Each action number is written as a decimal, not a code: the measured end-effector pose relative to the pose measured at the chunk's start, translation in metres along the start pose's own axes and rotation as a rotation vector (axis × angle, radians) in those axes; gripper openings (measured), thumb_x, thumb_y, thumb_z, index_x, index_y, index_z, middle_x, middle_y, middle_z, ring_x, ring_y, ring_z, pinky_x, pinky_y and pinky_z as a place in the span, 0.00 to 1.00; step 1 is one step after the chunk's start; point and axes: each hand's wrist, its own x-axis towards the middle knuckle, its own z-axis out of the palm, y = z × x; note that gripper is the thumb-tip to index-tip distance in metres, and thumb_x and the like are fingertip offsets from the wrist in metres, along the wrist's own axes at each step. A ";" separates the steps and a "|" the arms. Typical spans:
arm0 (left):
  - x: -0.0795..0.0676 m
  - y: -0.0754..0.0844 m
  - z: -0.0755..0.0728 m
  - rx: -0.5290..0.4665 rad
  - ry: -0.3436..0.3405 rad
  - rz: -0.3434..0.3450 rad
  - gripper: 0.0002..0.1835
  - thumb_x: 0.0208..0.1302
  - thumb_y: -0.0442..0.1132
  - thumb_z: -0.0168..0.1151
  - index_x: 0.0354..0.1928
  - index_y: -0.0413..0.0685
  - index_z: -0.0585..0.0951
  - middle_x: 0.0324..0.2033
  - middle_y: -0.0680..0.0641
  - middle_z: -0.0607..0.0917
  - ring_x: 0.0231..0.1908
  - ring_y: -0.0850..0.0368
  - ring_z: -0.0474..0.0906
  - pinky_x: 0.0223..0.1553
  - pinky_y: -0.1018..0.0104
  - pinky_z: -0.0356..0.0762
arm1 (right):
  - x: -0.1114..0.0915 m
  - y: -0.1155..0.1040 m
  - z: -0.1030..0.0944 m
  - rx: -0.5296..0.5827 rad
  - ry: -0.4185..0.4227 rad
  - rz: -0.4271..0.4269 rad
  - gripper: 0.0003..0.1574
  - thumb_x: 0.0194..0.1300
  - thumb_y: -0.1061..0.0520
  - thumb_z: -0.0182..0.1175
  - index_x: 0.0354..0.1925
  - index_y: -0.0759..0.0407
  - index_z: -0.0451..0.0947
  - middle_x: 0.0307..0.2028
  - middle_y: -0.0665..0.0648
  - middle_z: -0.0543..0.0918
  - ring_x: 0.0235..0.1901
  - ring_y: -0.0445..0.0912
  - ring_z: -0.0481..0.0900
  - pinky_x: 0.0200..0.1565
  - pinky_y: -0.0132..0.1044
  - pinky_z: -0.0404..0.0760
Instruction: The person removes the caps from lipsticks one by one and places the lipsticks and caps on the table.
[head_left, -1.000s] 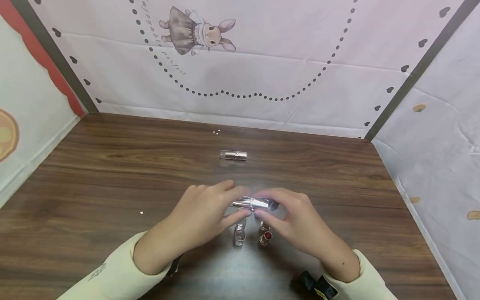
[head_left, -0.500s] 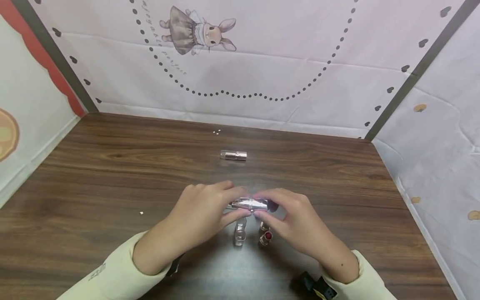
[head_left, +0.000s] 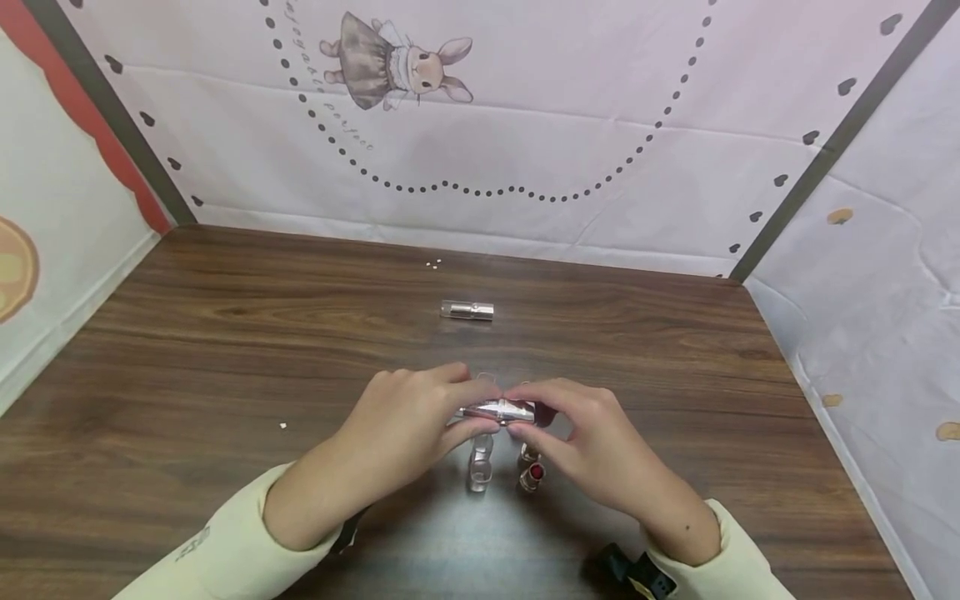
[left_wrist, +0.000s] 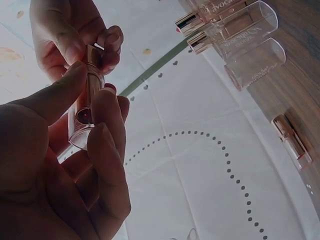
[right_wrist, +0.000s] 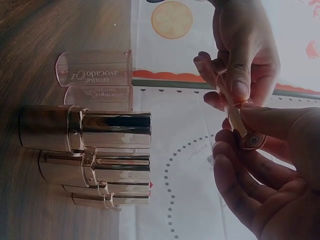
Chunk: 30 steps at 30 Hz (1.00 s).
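Note:
A shiny rose-gold lipstick (head_left: 498, 409) lies level between both hands, above the table. My left hand (head_left: 412, 412) pinches its left end, where a clear cap (left_wrist: 80, 136) covers the dark red tip. My right hand (head_left: 596, 429) grips the metal base between thumb and fingers; the round base end (right_wrist: 253, 140) faces the right wrist view. Both hands' fingertips nearly meet at the middle of the tube. Below the hands stand uncapped lipsticks (head_left: 531, 477), one with a red tip showing, and clear caps (head_left: 480, 468) to their left. The hands partly hide these rows.
A capped lipstick (head_left: 468, 311) lies on its side farther back on the wooden table (head_left: 262, 350). Small white bits (head_left: 433, 264) lie near the back edge, and one white speck (head_left: 282, 426) on the left. Printed cloth walls (head_left: 525, 150) enclose the back and sides.
Both hands keep their hold on the lipstick. The tube has shifted very slightly left, and the fingertips of the two hands sit a little closer together.

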 end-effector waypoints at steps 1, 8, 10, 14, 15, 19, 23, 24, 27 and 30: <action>0.000 0.000 0.000 0.002 -0.001 0.001 0.15 0.59 0.57 0.69 0.47 0.66 0.86 0.25 0.61 0.78 0.16 0.67 0.67 0.17 0.71 0.60 | 0.000 0.000 0.000 -0.001 -0.002 0.002 0.17 0.61 0.59 0.71 0.50 0.56 0.84 0.41 0.48 0.87 0.36 0.36 0.80 0.39 0.30 0.81; 0.000 0.000 0.000 0.004 -0.004 -0.006 0.15 0.59 0.57 0.69 0.47 0.67 0.87 0.26 0.61 0.78 0.17 0.67 0.68 0.17 0.71 0.60 | 0.000 -0.001 0.000 -0.011 -0.002 0.002 0.17 0.61 0.59 0.71 0.49 0.55 0.84 0.41 0.47 0.87 0.36 0.36 0.80 0.39 0.30 0.81; -0.001 0.000 -0.001 0.000 -0.007 -0.015 0.15 0.59 0.58 0.69 0.46 0.67 0.87 0.26 0.62 0.79 0.17 0.67 0.68 0.17 0.71 0.59 | 0.000 -0.001 0.000 -0.008 -0.001 0.004 0.17 0.61 0.59 0.71 0.49 0.55 0.84 0.40 0.47 0.87 0.36 0.36 0.79 0.39 0.30 0.81; -0.001 0.001 -0.001 -0.004 -0.010 -0.028 0.15 0.59 0.59 0.68 0.46 0.67 0.87 0.25 0.62 0.79 0.17 0.68 0.68 0.17 0.71 0.59 | 0.000 -0.002 0.001 -0.010 0.002 0.020 0.17 0.61 0.58 0.71 0.49 0.55 0.84 0.40 0.48 0.87 0.36 0.36 0.79 0.38 0.30 0.81; -0.001 0.001 -0.001 -0.004 -0.011 -0.031 0.15 0.59 0.59 0.68 0.46 0.67 0.86 0.25 0.62 0.79 0.17 0.68 0.68 0.17 0.71 0.59 | 0.000 -0.002 0.001 -0.010 0.001 0.023 0.17 0.61 0.58 0.71 0.49 0.55 0.84 0.40 0.48 0.87 0.36 0.36 0.80 0.38 0.30 0.81; 0.000 0.001 -0.001 -0.005 -0.012 -0.035 0.15 0.59 0.58 0.69 0.46 0.67 0.86 0.25 0.62 0.79 0.17 0.68 0.68 0.17 0.70 0.60 | 0.000 -0.002 0.001 -0.018 0.002 0.035 0.17 0.62 0.58 0.71 0.49 0.55 0.84 0.40 0.48 0.87 0.36 0.36 0.80 0.38 0.30 0.81; 0.000 0.000 -0.001 0.010 -0.003 -0.029 0.15 0.59 0.57 0.69 0.47 0.66 0.86 0.27 0.61 0.79 0.17 0.67 0.70 0.17 0.70 0.61 | 0.000 -0.001 -0.002 -0.009 0.005 0.046 0.16 0.61 0.58 0.71 0.49 0.55 0.84 0.39 0.47 0.86 0.36 0.37 0.79 0.31 0.29 0.79; 0.000 -0.001 -0.001 0.014 -0.001 -0.028 0.15 0.59 0.57 0.69 0.47 0.66 0.86 0.27 0.61 0.79 0.17 0.67 0.70 0.17 0.70 0.61 | 0.000 -0.001 -0.002 -0.008 0.007 0.048 0.16 0.61 0.58 0.70 0.49 0.55 0.84 0.38 0.47 0.86 0.36 0.37 0.79 0.29 0.29 0.79; 0.000 -0.001 -0.001 0.017 0.015 -0.030 0.15 0.59 0.57 0.69 0.47 0.66 0.86 0.27 0.61 0.78 0.16 0.67 0.69 0.17 0.70 0.60 | 0.000 0.000 -0.004 -0.003 0.007 0.056 0.16 0.62 0.58 0.70 0.49 0.54 0.84 0.37 0.47 0.86 0.36 0.37 0.79 0.28 0.30 0.78; 0.000 -0.001 0.000 0.013 0.030 -0.038 0.15 0.59 0.57 0.69 0.46 0.65 0.86 0.26 0.61 0.79 0.16 0.67 0.68 0.17 0.70 0.60 | 0.000 0.000 -0.004 -0.007 0.006 0.059 0.16 0.62 0.58 0.70 0.50 0.55 0.83 0.38 0.47 0.86 0.36 0.37 0.79 0.32 0.29 0.79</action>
